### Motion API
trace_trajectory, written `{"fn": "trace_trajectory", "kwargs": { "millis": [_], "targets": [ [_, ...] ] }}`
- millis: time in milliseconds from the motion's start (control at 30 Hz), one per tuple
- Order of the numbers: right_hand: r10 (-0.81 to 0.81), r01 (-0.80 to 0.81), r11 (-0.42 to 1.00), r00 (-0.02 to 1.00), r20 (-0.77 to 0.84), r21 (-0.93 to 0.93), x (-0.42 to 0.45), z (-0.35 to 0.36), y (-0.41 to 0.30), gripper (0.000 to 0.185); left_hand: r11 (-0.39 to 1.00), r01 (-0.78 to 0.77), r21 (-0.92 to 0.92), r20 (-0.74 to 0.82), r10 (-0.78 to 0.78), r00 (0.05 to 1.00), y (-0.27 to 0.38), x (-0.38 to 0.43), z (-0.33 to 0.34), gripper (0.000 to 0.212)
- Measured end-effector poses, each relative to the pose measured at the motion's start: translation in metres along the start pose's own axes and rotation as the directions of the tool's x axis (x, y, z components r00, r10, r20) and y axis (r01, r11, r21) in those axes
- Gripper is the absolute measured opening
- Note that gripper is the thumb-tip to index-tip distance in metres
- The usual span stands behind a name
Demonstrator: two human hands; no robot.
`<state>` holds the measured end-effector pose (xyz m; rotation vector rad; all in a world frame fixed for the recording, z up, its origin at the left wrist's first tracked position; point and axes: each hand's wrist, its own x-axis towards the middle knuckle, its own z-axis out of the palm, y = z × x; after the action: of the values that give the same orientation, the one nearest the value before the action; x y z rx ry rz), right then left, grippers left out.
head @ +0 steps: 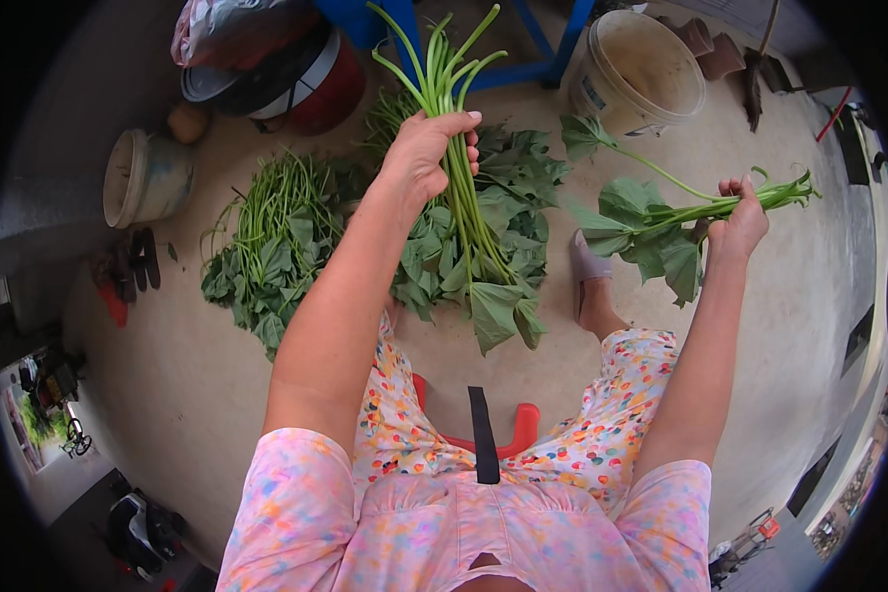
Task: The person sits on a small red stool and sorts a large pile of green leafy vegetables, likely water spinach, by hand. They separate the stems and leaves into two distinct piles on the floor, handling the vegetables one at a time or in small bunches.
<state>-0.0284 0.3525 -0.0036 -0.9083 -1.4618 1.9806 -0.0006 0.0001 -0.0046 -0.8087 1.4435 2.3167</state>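
Note:
My left hand (pixel 431 155) is closed around a long bunch of green leafy stems (pixel 465 200), its stem ends pointing away from me and its broad leaves hanging towards me. Out to the right, my right hand (pixel 738 216) grips a smaller bunch of leafy stems (pixel 681 214), with leaves to the left and cut or curled ends to the right. Below my left hand, a pile of leafy greens (pixel 514 222) lies on the floor. Another heap of stems and leaves (pixel 274 244) lies left of it, partly behind my left forearm.
A whitish plastic bucket (pixel 599 81) stands at the back right, near a blue metal frame (pixel 514 76). At the back left are a red container (pixel 340 89) and a smaller bucket (pixel 129 177) on its side. My shod foot (pixel 592 270) rests on the concrete floor (pixel 192 399). A red plastic seat (pixel 527 425) shows beneath me.

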Motion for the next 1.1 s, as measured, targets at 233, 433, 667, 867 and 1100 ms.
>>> {"fn": "trace_trajectory", "kwargs": {
  "millis": [233,433,667,867,1100],
  "targets": [
    [-0.050,0.135,0.973,0.914,0.403,-0.186,-0.038,0.025,0.011,0.012,0.998,0.054,-0.019,0.058,-0.053,0.997,-0.007,0.003,0.006,0.020],
    [0.186,0.075,0.911,0.803,0.566,-0.406,-0.081,0.045,0.026,0.013,0.995,0.104,-0.005,0.042,-0.104,0.994,-0.011,0.003,0.014,0.018],
    [0.451,-0.072,0.838,0.650,0.611,-0.542,-0.131,0.057,0.050,0.016,0.993,0.113,0.033,0.108,-0.116,0.987,-0.016,0.004,0.021,0.023],
    [0.461,-0.176,0.877,0.570,0.680,-0.447,-0.153,0.059,0.063,0.024,0.997,0.072,0.033,0.138,-0.076,0.988,-0.023,0.002,0.025,0.028],
    [0.409,-0.162,0.909,0.521,0.749,-0.384,-0.161,0.064,0.065,0.023,0.993,0.098,0.071,0.210,-0.111,0.971,-0.029,0.002,0.029,0.021]
  ]
}}
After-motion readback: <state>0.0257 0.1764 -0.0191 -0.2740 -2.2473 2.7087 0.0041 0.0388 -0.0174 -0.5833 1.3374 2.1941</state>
